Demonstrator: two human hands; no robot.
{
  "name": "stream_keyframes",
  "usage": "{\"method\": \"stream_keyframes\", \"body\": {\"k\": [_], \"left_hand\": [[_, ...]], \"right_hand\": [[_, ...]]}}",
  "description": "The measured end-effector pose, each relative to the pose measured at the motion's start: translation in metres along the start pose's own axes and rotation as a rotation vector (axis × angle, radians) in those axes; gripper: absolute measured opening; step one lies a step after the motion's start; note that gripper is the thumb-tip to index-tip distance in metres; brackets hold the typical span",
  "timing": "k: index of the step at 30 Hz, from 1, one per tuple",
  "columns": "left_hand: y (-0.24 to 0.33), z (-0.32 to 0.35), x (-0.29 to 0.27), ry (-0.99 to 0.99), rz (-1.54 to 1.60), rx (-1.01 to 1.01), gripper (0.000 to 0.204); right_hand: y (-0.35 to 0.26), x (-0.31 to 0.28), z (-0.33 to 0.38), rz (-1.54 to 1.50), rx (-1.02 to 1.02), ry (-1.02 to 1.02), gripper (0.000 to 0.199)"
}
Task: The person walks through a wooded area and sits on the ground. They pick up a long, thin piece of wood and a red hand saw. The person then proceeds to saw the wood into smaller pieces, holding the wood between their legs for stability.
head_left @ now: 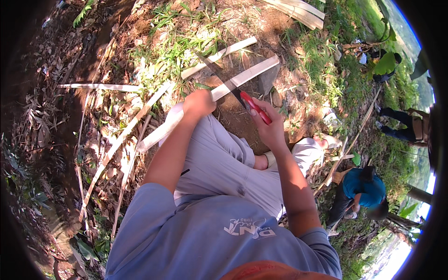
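My left hand [199, 103] is closed around a long, pale strip that looks like split bamboo [254, 71], pressing it over my bent leg. The strip slants from beside my left forearm up to the right, its far end over a grey stone [268, 81]. In my right hand [270, 123] is a hand saw [255, 107] with a red handle, gripped by the fingers. Its dark, narrow blade lies across the strip, pointing up and left, just right of my left hand. How deep the teeth sit in the strip cannot be seen.
More pale strips [119, 140] lie on the leaf litter to the left, and a bundle of strips [303, 11] rests at the far top. A person in a blue shirt [364, 186] bends over at the right. Another person in dark trousers [399, 125] stands beyond.
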State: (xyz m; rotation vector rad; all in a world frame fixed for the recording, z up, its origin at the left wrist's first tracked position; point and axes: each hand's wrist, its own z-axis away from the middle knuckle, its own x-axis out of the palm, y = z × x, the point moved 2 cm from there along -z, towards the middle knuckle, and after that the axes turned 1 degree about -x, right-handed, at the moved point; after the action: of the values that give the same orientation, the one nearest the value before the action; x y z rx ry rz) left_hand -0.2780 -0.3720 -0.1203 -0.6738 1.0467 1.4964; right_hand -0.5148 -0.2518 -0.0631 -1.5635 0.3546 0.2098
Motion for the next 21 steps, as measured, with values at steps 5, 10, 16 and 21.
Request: {"method": "stream_keyframes", "body": {"k": [5, 10, 16, 21], "left_hand": [[0.000, -0.002, -0.003, -0.011, 0.022, -0.003, 0.042], [-0.007, -0.009, -0.004, -0.075, 0.105, -0.017, 0.043], [0.003, -0.003, -0.006, -0.129, 0.104, -0.028, 0.039], [0.003, -0.004, 0.004, -0.064, 0.021, -0.053, 0.038]], "right_hand": [[0.022, 0.033, -0.043, -0.176, -0.018, 0.080, 0.035], [0.029, -0.015, 0.031, 0.006, -0.005, 0.013, 0.036], [0.014, -0.122, 0.150, -0.008, 0.119, -0.026, 0.039], [-0.027, -0.109, 0.096, -0.022, 0.201, -0.025, 0.035]]}}
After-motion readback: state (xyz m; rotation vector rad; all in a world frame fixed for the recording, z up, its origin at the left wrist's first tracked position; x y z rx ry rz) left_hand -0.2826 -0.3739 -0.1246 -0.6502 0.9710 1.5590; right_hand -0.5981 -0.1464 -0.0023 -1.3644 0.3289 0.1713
